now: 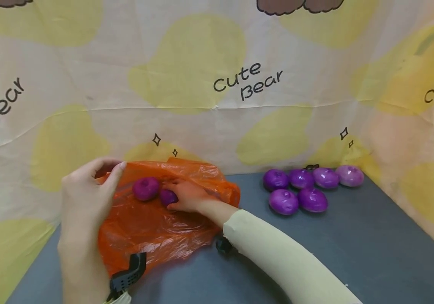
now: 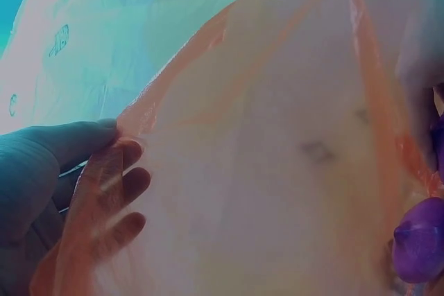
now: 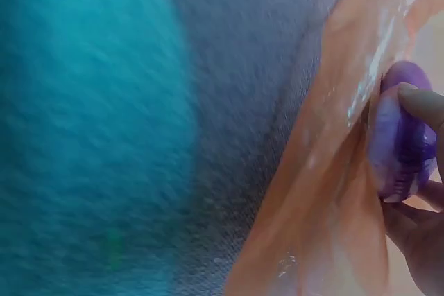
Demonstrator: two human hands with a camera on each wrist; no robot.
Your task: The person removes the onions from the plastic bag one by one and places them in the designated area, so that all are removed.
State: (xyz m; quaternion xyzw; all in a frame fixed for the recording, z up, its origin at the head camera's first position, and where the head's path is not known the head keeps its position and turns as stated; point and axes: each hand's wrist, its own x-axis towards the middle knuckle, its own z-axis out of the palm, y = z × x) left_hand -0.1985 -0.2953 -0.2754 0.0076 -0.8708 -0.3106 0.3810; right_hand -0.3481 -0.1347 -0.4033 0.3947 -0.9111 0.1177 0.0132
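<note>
An orange plastic bag lies spread on the grey table with its mouth raised. At its left edge, my left hand pinches the rim between thumb and fingers; the left wrist view shows fingers through the thin film. My right hand reaches in from the right and grips a shiny purple onion within the bag. In the right wrist view, thumb and fingers close round that same onion. Beside it, to the left, another purple onion rests against the orange film.
Several purple onions stand in two rows on the grey table at the back right. A small dark item shows behind them. A patterned cloth with yellow blotches and lettering hangs along the back and sides.
</note>
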